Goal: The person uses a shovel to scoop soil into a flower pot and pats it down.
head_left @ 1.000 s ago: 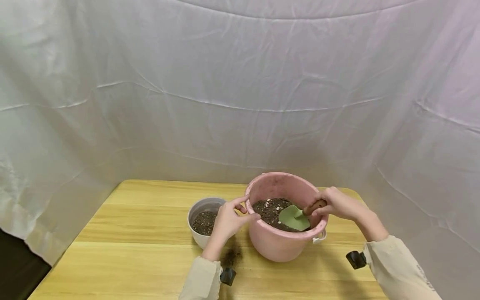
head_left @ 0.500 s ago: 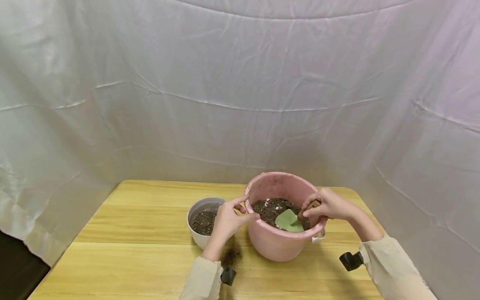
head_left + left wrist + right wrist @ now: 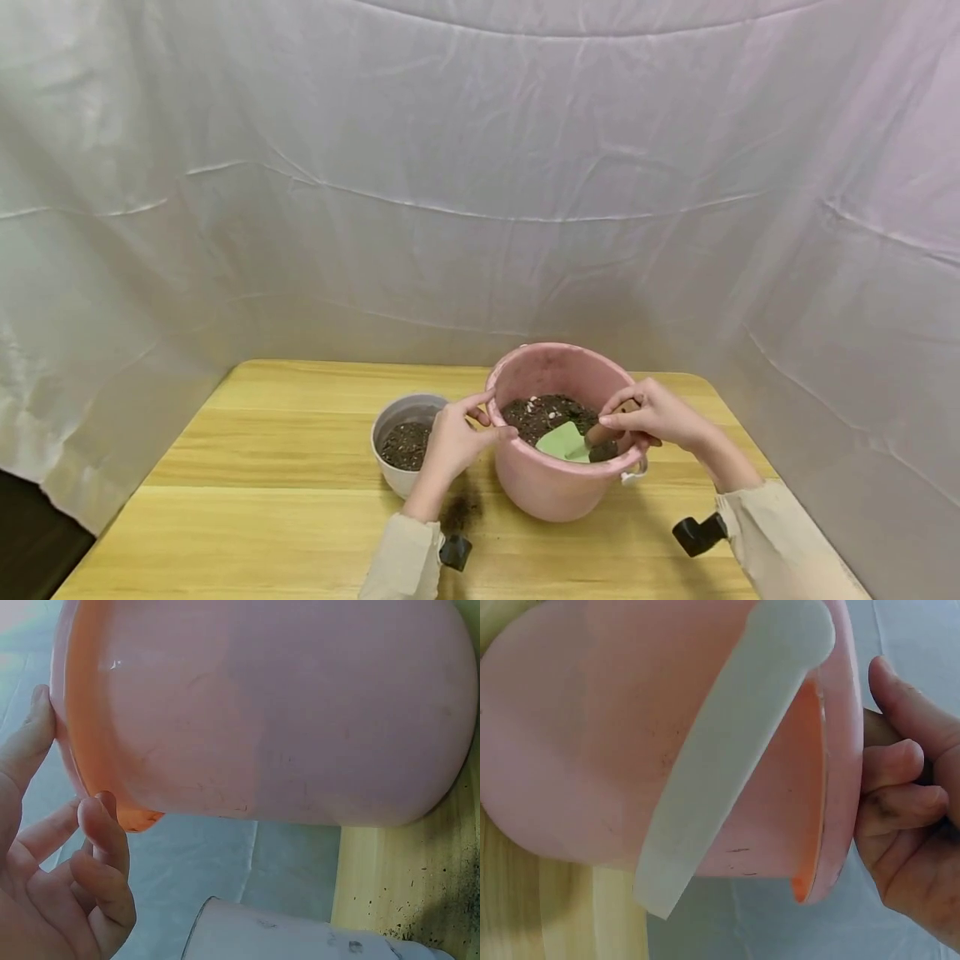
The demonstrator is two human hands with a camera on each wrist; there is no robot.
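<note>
Right hand [image 3: 660, 417] grips the trowel [image 3: 573, 442], green blade low in the pink bucket's [image 3: 558, 487] soil. Left hand [image 3: 453, 442] pinches the rim. Advise: push the blade under, lift level, hold the bucket steady beside the white pot [image 3: 401, 429].

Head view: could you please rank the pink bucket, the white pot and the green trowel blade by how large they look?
1. Pink bucket, clearly the largest.
2. White pot, noticeably smaller and partly hidden behind the left hand.
3. Green trowel blade, the smallest, lying inside the bucket.
</note>
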